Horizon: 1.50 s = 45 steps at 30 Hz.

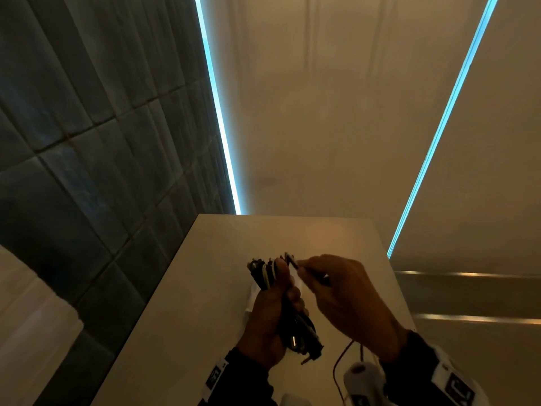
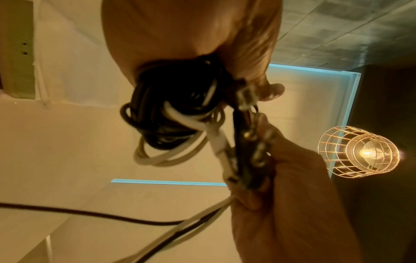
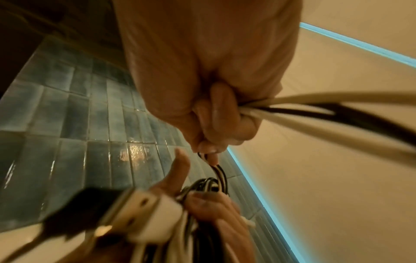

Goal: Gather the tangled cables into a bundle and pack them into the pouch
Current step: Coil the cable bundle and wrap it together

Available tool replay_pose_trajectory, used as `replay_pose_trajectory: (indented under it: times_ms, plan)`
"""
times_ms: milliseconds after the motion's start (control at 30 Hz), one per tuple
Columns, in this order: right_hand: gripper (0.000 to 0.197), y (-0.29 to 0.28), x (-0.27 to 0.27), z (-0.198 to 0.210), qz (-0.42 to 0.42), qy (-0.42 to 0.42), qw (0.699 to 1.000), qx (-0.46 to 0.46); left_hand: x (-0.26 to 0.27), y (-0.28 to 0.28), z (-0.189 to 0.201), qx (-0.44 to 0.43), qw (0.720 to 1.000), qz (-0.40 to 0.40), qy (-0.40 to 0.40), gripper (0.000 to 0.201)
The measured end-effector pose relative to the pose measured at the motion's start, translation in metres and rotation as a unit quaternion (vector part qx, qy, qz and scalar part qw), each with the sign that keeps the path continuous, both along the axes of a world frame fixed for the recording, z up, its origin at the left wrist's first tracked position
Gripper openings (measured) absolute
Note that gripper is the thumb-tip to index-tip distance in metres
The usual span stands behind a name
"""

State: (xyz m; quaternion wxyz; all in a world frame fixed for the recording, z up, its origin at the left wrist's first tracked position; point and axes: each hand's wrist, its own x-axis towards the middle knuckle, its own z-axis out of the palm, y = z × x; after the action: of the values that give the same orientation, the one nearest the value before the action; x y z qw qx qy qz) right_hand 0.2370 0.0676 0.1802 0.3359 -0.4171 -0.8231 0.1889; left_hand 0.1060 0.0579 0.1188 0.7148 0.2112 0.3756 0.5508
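Note:
In the head view my left hand (image 1: 278, 300) grips a bundle of black and white cables (image 1: 265, 275) upright above the white table (image 1: 190, 303). My right hand (image 1: 303, 268) pinches cable ends at the bundle's top right. The left wrist view shows the coiled bundle (image 2: 171, 110) under my left palm (image 2: 180, 35), with plugs (image 2: 247, 151) held by my right hand (image 2: 292, 204). In the right wrist view, my right hand (image 3: 213, 124) has its fingers curled round white and black cables (image 3: 315, 110). A white flat thing (image 1: 252, 294), perhaps the pouch, lies mostly hidden under the hands.
A thin dark cable (image 1: 339, 364) trails off the table's near edge beside a white device (image 1: 363, 376). Blue-grey tiles (image 1: 87, 142) cover the wall to the left, right up against the table. A caged lamp (image 2: 358, 153) hangs overhead.

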Motion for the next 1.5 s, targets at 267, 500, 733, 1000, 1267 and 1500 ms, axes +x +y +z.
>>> replay_pose_trajectory:
  times_ms: [267,500,733,1000,1267,1500]
  plan:
    - [0.018,-0.011,-0.015,-0.001,0.056,-0.143,0.984,-0.090,-0.001,0.008,0.006,-0.013,0.998,0.068,0.012,0.037]
    - [0.028,-0.024,0.006,0.006,-0.007,-0.127,0.986,-0.112,-0.029,0.025,0.008,-0.050,0.978,0.200,0.011,0.026]
    - [0.032,-0.027,0.033,-0.029,0.048,0.107,0.930,-0.348,-0.037,0.026,0.023,-0.040,0.975,0.210,-0.064,0.033]
    - [0.044,0.001,0.054,-0.069,0.134,0.107,0.847,-0.503,-0.015,0.008,0.052,0.010,0.993,0.051,-0.104,0.020]
    - [0.026,0.035,0.048,-0.032,0.133,-0.092,0.934,-0.319,-0.002,-0.007,0.043,-0.004,0.990,-0.094,0.101,0.058]
    - [0.022,0.055,0.044,0.005,0.167,-0.042,0.958,-0.229,0.000,-0.020,0.036,-0.008,0.984,-0.173,0.051,0.050]
